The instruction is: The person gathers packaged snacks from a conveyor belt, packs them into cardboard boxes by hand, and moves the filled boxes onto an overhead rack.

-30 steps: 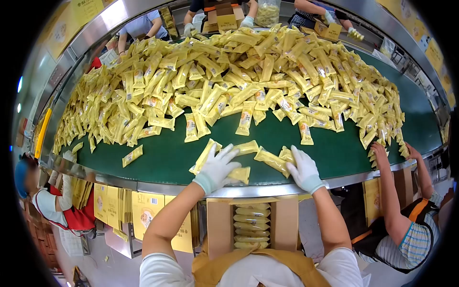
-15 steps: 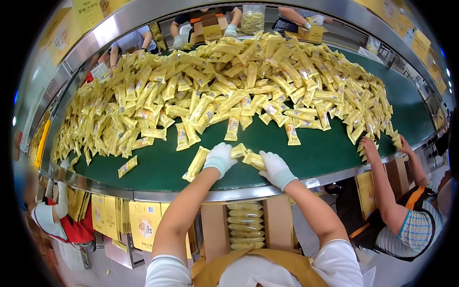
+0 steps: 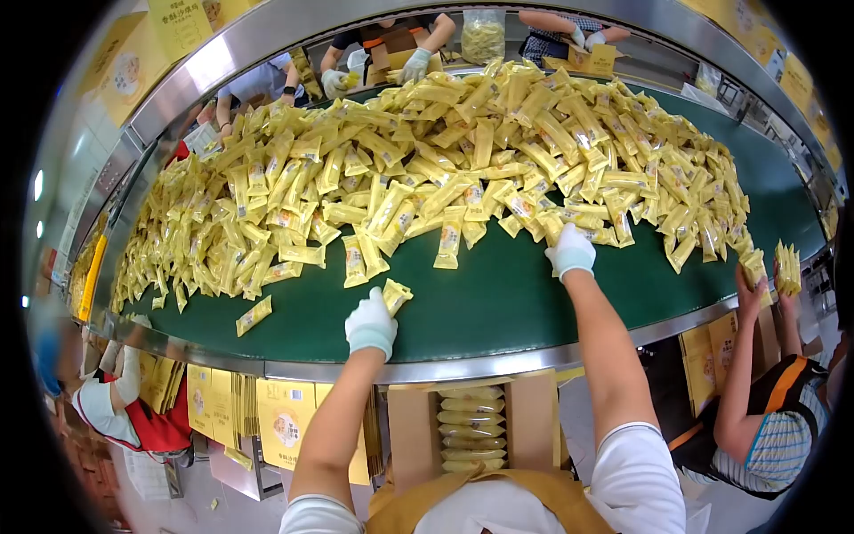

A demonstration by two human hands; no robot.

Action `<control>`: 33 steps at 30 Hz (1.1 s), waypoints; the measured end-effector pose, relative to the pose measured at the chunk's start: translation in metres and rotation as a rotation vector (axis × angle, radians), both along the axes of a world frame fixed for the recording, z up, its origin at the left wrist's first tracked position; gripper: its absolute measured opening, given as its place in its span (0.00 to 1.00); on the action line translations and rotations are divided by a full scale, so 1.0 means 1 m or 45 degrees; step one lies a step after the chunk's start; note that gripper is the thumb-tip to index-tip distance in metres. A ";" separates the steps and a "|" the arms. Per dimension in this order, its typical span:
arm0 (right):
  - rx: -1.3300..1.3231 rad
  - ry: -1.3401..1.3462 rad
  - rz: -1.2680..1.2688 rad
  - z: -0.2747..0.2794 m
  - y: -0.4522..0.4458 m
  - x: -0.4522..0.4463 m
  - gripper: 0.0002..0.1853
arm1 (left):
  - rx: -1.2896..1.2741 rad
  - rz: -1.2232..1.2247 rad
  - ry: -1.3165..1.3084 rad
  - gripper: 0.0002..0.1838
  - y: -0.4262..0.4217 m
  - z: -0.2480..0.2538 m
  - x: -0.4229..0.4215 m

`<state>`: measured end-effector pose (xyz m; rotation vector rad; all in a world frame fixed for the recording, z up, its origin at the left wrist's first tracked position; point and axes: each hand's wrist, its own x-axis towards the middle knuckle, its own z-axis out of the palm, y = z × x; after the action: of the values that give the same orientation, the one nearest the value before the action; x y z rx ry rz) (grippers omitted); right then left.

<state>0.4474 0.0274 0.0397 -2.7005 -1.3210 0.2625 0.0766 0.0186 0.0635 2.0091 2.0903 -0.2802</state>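
Observation:
My left hand [image 3: 370, 322], in a white glove, is closed on yellow packets [image 3: 397, 295] above the near part of the green belt [image 3: 498, 303]. Farther forward and to the right, my right hand [image 3: 570, 252] is at the near edge of the big pile of yellow packets [image 3: 480, 133]. Its fingers curl at a packet [image 3: 553, 224], partly hidden by the glove. Directly in front of my body, below the belt's metal edge, an open carton [image 3: 411, 436] holds a stack of packets [image 3: 471, 429].
A co-worker at the right [image 3: 769, 427] holds packets in both hands. Another person in a red apron [image 3: 160, 423] stands at the left beside flattened yellow cartons [image 3: 283, 423]. More people work across the belt. One loose packet [image 3: 254, 316] lies left of my left hand.
My hands have moved apart: the left drew back with packets, the right reached forward to the pile. The co-worker at the right has lifted packets off the belt.

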 end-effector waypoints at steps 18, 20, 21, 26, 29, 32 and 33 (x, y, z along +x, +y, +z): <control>0.121 -0.285 0.809 0.005 -0.124 -0.021 0.55 | 0.248 -0.750 0.019 0.54 -0.029 -0.011 -0.019; -0.128 -0.308 0.814 0.004 -0.107 -0.012 0.63 | 0.229 -0.764 -0.042 0.55 -0.027 -0.005 -0.020; -0.214 -0.271 0.798 0.013 -0.099 -0.011 0.65 | 0.364 -0.822 0.000 0.55 -0.027 -0.008 -0.021; -0.221 -0.276 0.829 0.018 -0.085 -0.020 0.67 | 0.344 -0.879 -0.085 0.57 -0.023 -0.029 -0.032; -0.038 -0.269 0.829 -0.005 -0.102 -0.034 0.61 | 0.298 -0.821 -0.045 0.59 -0.027 -0.024 -0.028; 0.109 -0.314 0.854 -0.015 -0.114 -0.038 0.59 | 0.303 -0.799 -0.014 0.59 -0.030 -0.022 -0.024; 0.156 -0.303 0.896 -0.017 -0.117 -0.037 0.58 | 0.295 -0.795 -0.021 0.59 -0.030 -0.021 -0.023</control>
<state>0.4106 -0.0900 0.0231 -2.1174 -2.2368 -0.0861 0.0534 -0.0117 0.0429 2.7526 1.4821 -0.1208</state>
